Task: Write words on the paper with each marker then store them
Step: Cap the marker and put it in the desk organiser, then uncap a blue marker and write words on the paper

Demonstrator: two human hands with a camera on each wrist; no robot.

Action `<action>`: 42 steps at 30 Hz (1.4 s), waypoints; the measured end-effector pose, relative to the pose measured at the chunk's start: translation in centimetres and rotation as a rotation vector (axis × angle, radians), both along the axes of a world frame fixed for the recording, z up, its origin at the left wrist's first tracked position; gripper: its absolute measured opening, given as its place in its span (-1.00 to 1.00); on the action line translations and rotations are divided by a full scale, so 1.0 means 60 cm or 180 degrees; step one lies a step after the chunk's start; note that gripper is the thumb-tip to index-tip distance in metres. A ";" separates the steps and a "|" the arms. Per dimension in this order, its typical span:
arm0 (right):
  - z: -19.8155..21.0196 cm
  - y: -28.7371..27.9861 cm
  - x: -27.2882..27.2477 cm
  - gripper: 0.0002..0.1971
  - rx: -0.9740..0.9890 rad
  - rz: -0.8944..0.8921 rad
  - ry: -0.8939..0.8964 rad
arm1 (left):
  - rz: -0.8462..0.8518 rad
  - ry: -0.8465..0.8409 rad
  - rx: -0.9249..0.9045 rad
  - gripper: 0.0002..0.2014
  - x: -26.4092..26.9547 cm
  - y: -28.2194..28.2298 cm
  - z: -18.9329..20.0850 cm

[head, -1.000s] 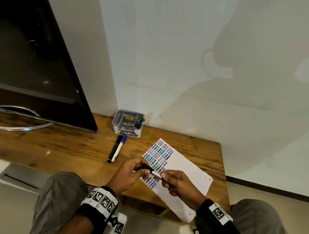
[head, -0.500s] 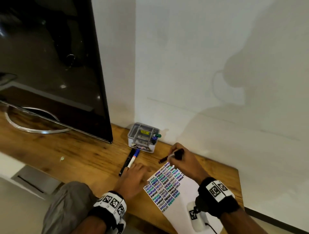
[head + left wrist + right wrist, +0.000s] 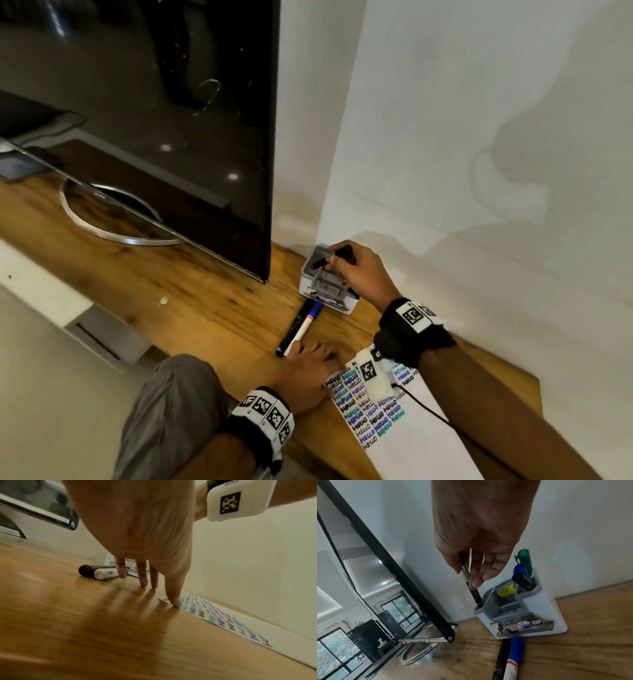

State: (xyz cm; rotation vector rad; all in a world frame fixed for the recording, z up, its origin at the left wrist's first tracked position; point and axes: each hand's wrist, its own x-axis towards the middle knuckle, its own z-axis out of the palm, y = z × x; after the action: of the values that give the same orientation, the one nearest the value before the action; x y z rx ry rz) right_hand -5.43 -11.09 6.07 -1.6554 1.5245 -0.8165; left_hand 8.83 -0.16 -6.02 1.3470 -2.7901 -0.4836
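My right hand [image 3: 346,270] [image 3: 471,574] pinches a thin black pen [image 3: 473,592] [image 3: 320,262], its lower end dipping into the left slot of the grey organizer [image 3: 529,609] [image 3: 337,303] by the wall. My left hand [image 3: 308,366] [image 3: 154,586] rests flat with straight fingers on the wooden table [image 3: 191,301], one fingertip on the corner of the paper [image 3: 404,442] [image 3: 240,627] covered in coloured "HELLO" words. A black marker [image 3: 294,327] [image 3: 500,660] and a blue-capped white marker [image 3: 305,325] [image 3: 513,658] lie side by side in front of the organizer.
A green, a blue and a black marker [image 3: 524,573] stand in the organizer's right back slot. A large black TV [image 3: 137,120] on a ring stand [image 3: 113,222] fills the table's left. The white wall [image 3: 479,171] runs just behind the organizer. The table's right end [image 3: 534,387] is near.
My right hand carried the black pen from above the paper up to the organizer and lowered its end into a slot. My left hand let go and settled flat beside the paper.
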 end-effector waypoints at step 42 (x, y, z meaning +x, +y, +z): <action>-0.133 0.273 -0.106 -0.85 0.1225 -0.0495 -0.0321 | 0.1813 -0.0185 -0.0103 -0.67 0.016 -0.022 0.033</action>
State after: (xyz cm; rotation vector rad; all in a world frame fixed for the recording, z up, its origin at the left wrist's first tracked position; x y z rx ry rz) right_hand -11.79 5.28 -1.94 -1.2118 1.6344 -0.6268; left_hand 9.79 -1.46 -4.04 2.0576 -2.2705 -0.3725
